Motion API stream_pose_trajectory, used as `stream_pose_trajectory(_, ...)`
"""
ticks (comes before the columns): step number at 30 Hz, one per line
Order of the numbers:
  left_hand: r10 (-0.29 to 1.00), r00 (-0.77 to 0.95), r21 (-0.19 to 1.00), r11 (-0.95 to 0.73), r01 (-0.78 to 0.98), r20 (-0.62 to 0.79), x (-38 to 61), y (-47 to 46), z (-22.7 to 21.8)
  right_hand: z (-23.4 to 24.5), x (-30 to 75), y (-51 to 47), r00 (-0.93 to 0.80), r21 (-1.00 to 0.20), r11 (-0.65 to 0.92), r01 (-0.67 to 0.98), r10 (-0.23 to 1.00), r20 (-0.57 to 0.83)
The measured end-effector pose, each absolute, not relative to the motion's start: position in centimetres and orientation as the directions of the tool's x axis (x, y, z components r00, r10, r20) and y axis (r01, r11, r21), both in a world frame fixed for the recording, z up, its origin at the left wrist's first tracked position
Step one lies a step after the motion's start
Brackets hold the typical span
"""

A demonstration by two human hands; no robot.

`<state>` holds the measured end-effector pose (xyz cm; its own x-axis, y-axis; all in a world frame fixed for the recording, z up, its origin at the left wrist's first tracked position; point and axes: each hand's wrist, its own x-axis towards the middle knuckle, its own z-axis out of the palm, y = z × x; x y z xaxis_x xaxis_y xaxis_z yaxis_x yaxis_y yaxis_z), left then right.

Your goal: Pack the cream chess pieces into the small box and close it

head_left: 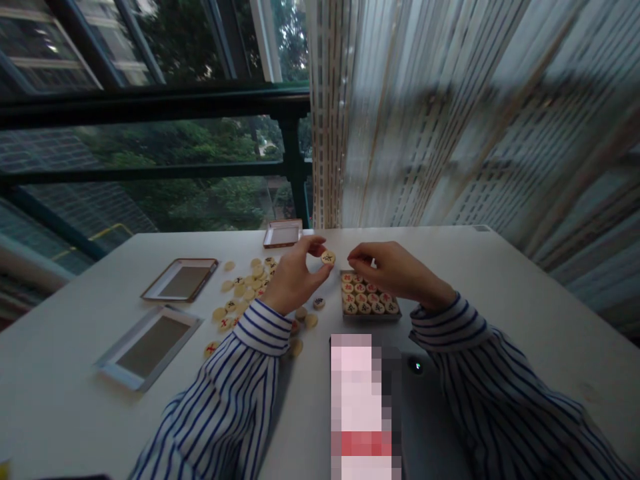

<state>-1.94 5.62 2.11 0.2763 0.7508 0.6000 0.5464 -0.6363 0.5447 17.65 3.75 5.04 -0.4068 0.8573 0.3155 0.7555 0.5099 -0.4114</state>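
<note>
My left hand pinches a round wooden Chinese chess piece with a dark character between thumb and fingers. To its right, my right hand hovers over the back of a small box; its fingers are half curled with a gap to the thumb, and no piece shows in them. Rows of chess pieces with red and dark characters sit face up in the box. Part of the box's back is hidden by my right hand. Loose chess pieces lie scattered around and behind my left wrist.
Two shallow trays or lids lie at the left, one behind the other. A smaller tray is at the table's back edge. A dark device lies beneath my right forearm, beside a pixelated patch. Curtain and window railing stand behind the white table.
</note>
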Motion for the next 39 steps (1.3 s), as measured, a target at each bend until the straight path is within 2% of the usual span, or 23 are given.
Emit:
stream_pose_trajectory(7, 0.695, 0.36, 0.463, -0.698, 0.547, 0.622, -1.0, 6.1, 2.0, 4.5, 17.7, 4.5, -0.342, -0.466, 0.494, 0.734, 0.861, 0.375)
stream_pose_trajectory(11, 0.666, 0.412, 0.421, -0.728, 0.541, 0.622, -0.7, 5.9, 1.6, 3.7, 17.5, 5.0, -0.296, -0.582, 0.478, 0.658, 0.875, 0.384)
stream_pose_trajectory(17, 0.659, 0.434, 0.429, -0.741, 0.517, 0.615, -0.4, 5.6, 1.5, 3.0, 17.3, 5.4, -0.28, -0.78, 0.385, 0.494, 0.919, 0.276)
stream_pose_trajectory(26, 0.682, 0.437, 0.467, -0.725, 0.506, 0.586, -0.4, 5.4, 1.7, 3.4, 17.1, 5.0, -0.265, -0.811, 0.357, 0.464, 0.929, 0.257)
stream_pose_trajectory(29, 0.713, 0.408, 0.515, -0.697, 0.499, 0.57, -0.5, 5.6, 1.6, 3.6, 17.1, 4.9, -0.236, -0.808, 0.351, 0.473, 0.934, 0.268)
stream_pose_trajectory(32, 0.77, 0.369, 0.632, -0.638, 0.44, 0.52, -0.7, 5.9, 1.4, 3.8, 17.1, 4.9, -0.215, -0.805, 0.356, 0.475, 0.934, 0.286)
stream_pose_trajectory(36, 0.86, 0.36, 0.838, -0.47, 0.277, 0.363, -0.7, 6.0, 1.3, 3.7, 17.0, 4.9, -0.189, -0.811, 0.353, 0.466, 0.935, 0.299)
stream_pose_trajectory(39, 0.895, 0.377, 0.936, -0.317, 0.154, 0.241, -0.6, 6.0, 1.6, 3.7, 17.0, 4.9, -0.179, -0.82, 0.342, 0.46, 0.94, 0.292)
